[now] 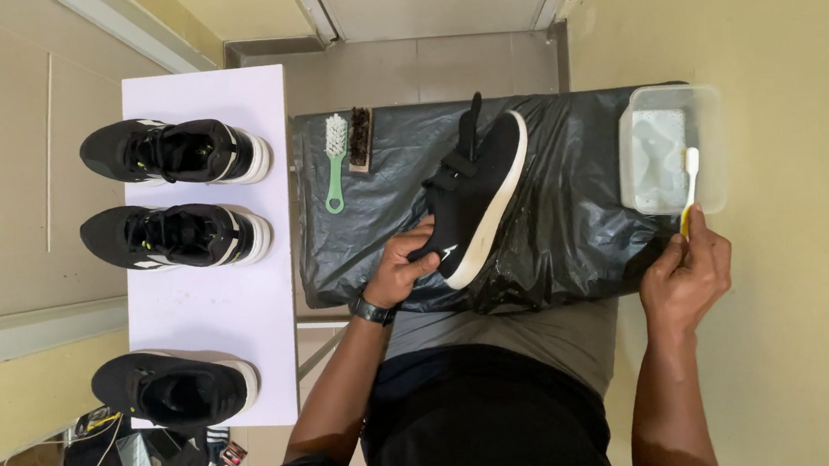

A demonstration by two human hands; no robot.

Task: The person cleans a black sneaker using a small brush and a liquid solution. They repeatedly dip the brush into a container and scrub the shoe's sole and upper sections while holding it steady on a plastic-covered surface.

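My left hand [405, 266] grips the toe end of a black shoe with a white sole [479, 194], which lies tilted on a table covered in black plastic sheet [571, 221]. My right hand [691, 275] holds a toothbrush with a yellow handle and white head [690, 182]. The brush head rests over the near rim of a clear plastic tub of whitish soapy water [669, 149] at the table's right end.
A green-handled brush [334, 160] and a brown wooden brush [361, 139] lie at the sheet's far left. Three black shoes [172, 151] [173, 235] [172, 388] stand on a white board [233, 306] to the left. A closed door is ahead, walls on both sides.
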